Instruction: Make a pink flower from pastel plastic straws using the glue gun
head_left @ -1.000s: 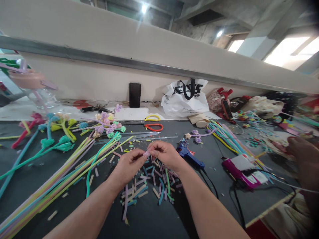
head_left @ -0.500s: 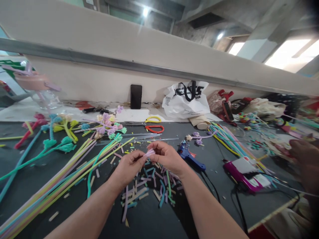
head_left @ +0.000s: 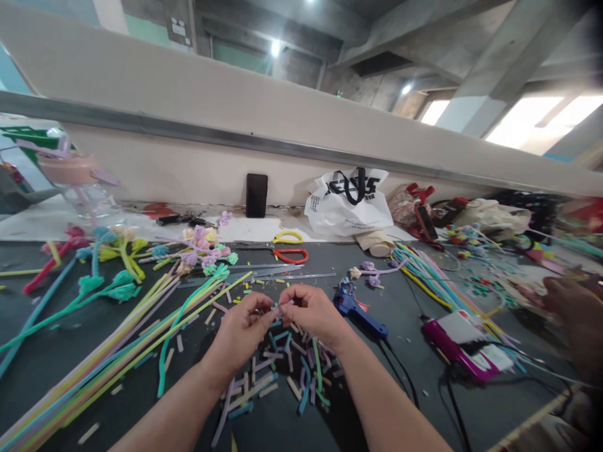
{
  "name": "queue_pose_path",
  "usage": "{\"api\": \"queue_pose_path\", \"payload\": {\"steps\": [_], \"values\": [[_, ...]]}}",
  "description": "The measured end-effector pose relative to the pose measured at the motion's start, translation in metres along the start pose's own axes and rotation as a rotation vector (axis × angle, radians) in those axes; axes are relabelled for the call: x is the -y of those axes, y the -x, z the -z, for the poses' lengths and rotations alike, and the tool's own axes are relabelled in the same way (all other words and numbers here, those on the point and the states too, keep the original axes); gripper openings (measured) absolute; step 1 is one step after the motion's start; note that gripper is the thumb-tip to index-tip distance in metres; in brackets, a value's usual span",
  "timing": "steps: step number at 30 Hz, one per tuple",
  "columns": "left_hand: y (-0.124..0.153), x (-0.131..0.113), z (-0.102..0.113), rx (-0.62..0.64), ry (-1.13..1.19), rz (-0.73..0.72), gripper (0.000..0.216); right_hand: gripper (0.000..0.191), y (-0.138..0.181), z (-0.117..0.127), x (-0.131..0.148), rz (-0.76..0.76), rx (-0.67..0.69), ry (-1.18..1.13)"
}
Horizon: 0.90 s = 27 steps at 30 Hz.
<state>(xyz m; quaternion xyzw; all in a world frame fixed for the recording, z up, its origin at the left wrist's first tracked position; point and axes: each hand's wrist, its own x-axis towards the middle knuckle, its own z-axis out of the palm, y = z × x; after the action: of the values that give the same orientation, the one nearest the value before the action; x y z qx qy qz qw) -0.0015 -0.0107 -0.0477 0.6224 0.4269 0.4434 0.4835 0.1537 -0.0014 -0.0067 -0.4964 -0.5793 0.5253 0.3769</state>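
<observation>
My left hand (head_left: pixel 241 328) and my right hand (head_left: pixel 315 314) meet over the middle of the dark tabletop. Between their fingertips they pinch a short lilac pipe-cleaner piece (head_left: pixel 283 306), largely covered by the fingers. Below and around them lie many cut pipe-cleaner pieces (head_left: pixel 264 384) in lilac, blue, cream and green. Left of my left hand runs a bundle of long pipe cleaners (head_left: pixel 110 342). Fluffy pipe-cleaner flowers (head_left: pixel 200 248) rest at its far end. A blue glue gun (head_left: pixel 362 314) lies right of my right hand.
Scissors (head_left: pixel 289 255) with yellow and red handles lie beyond my hands. A phone (head_left: pixel 257 196) leans on the partition near a white bag (head_left: pixel 351 204). At right are a magenta box (head_left: pixel 461 351) with cables, more pipe cleaners (head_left: pixel 428 273) and another person's hand (head_left: pixel 568 301).
The view has tilted up slightly. My fingertips have closed further over the lilac piece, so less of it shows. The left fingers are more curled.
</observation>
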Motion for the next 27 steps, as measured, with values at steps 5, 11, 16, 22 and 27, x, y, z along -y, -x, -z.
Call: {"api": "queue_pose_path", "payload": {"steps": [5,11,16,22,27], "values": [[0.005,-0.003,0.0,-0.041,-0.13,-0.154,0.013,0.007,-0.002,-0.001,0.0,-0.015,-0.022,-0.065],[0.005,-0.005,0.0,-0.092,-0.159,-0.2,0.012,0.009,-0.001,-0.005,0.0,-0.011,-0.05,-0.117],[0.005,-0.002,-0.004,-0.053,-0.131,-0.128,0.009,0.011,-0.001,-0.007,0.001,-0.013,-0.042,-0.105],[0.005,-0.013,-0.003,0.076,0.198,0.124,0.018,0.013,0.003,0.0,0.002,0.05,0.034,-0.102],[0.005,-0.014,0.0,0.244,0.188,0.179,0.029,0.014,0.007,0.001,0.007,0.061,0.085,-0.104]]}}
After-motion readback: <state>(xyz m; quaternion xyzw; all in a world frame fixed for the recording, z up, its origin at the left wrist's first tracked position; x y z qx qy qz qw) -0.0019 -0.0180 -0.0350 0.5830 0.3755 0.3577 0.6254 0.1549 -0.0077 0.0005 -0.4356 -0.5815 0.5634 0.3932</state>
